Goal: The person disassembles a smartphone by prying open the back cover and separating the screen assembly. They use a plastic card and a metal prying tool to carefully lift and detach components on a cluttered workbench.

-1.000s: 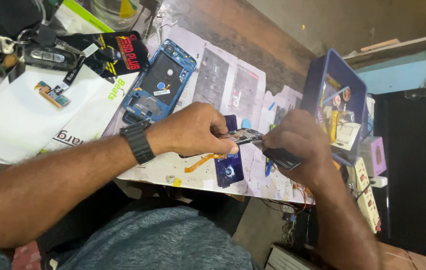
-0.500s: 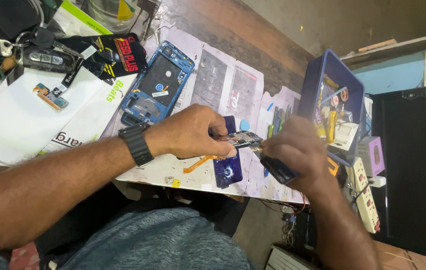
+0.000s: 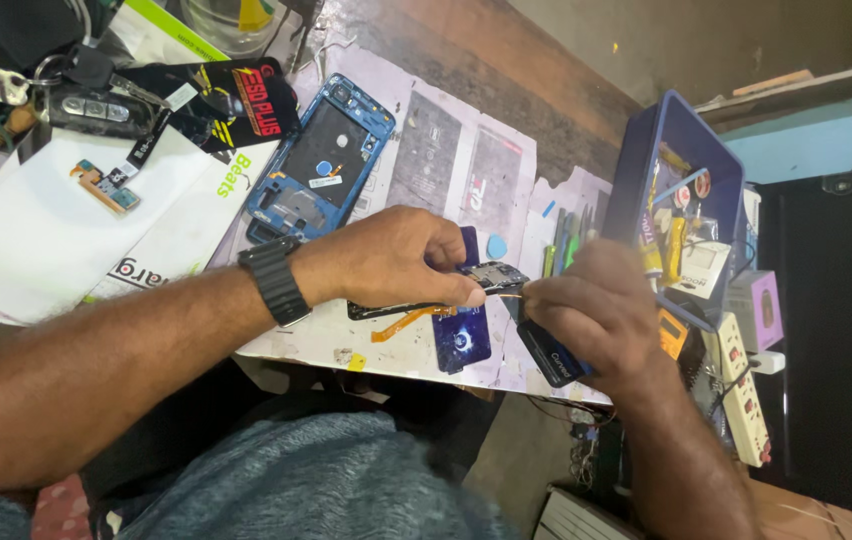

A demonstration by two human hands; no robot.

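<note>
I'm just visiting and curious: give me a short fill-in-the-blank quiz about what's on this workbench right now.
1. The left hand pinches a small dark circuit board; on that wrist sits a black ____.
2. The opened phone frame lying on the papers is coloured ____.
3. The right hand is nearest the blue parts ____ at the bench's right.

Missing words: watch; blue; tray

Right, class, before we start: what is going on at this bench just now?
A person is working on small phone parts over a cluttered table. The left hand pinches a small dark circuit part, from which an orange flex ribbon trails. The right hand meets that part at its tip and also holds a dark flat tool. A blue phone frame, opened and empty, lies behind the hands, and a blue tray of small items stands to the right.
</note>
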